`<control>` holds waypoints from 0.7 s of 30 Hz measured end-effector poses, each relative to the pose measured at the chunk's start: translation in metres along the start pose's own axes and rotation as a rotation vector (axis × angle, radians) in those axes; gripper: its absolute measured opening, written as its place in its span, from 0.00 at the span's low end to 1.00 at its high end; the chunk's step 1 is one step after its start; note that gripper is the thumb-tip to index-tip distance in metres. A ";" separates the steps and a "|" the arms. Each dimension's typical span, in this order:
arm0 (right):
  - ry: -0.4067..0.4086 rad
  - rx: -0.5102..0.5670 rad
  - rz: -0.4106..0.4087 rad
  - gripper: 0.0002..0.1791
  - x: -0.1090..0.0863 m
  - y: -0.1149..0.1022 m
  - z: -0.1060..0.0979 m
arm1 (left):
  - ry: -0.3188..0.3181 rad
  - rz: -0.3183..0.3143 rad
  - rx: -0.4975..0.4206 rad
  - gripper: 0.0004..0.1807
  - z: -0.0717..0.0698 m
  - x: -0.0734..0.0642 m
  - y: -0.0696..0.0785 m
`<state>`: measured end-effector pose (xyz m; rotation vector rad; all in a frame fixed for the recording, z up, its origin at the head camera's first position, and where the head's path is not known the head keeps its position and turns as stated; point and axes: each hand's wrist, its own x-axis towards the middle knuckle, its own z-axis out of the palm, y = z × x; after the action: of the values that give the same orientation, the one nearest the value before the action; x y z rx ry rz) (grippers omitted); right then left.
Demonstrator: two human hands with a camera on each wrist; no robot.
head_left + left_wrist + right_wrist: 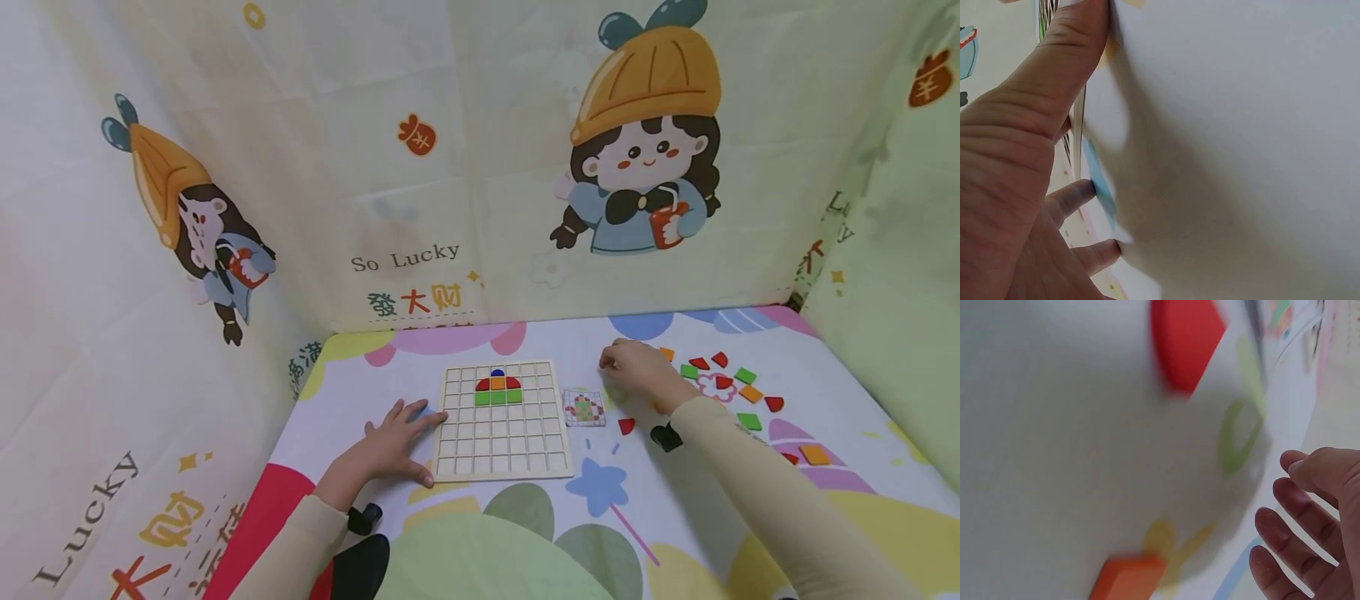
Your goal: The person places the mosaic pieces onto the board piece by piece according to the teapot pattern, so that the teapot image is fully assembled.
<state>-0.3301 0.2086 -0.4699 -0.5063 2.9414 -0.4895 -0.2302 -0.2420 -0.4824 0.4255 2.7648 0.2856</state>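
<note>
My left hand (390,446) lies with spread fingers at the left edge of a wooden grid board (502,429), thumb at its lower corner. Near the board's top sit a blue piece (497,373), an orange square (497,383) between two red quarter-round pieces (513,383), and a green row (498,397). A small pattern card (584,407) lies right of the board. Above and right of the card is my right hand (641,371), its thumb and index tips together, the other fingers loosely bent. I cannot tell whether a piece is between those tips.
Several loose pieces lie at the right, among them a green square (749,422), an orange square (814,454) and a red quarter-round piece (774,404). Another red piece (626,427) lies beside the card. A printed cloth (510,183) hangs behind the table.
</note>
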 end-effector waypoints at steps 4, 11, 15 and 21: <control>0.040 -0.022 0.027 0.08 -0.004 0.013 -0.003 | -0.002 0.003 -0.007 0.61 -0.001 -0.001 -0.001; 0.038 -0.098 0.075 0.10 -0.008 0.035 -0.006 | 0.000 0.007 -0.005 0.60 0.000 0.001 -0.002; 0.035 -0.123 0.145 0.13 -0.014 0.043 -0.009 | 0.005 0.016 -0.006 0.60 -0.001 0.001 -0.003; 0.085 -0.123 0.311 0.19 -0.028 0.049 -0.018 | 0.001 0.013 -0.008 0.60 -0.002 -0.001 -0.002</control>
<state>-0.3218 0.2678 -0.4673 -0.0338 3.0635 -0.3012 -0.2304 -0.2443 -0.4808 0.4419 2.7617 0.3003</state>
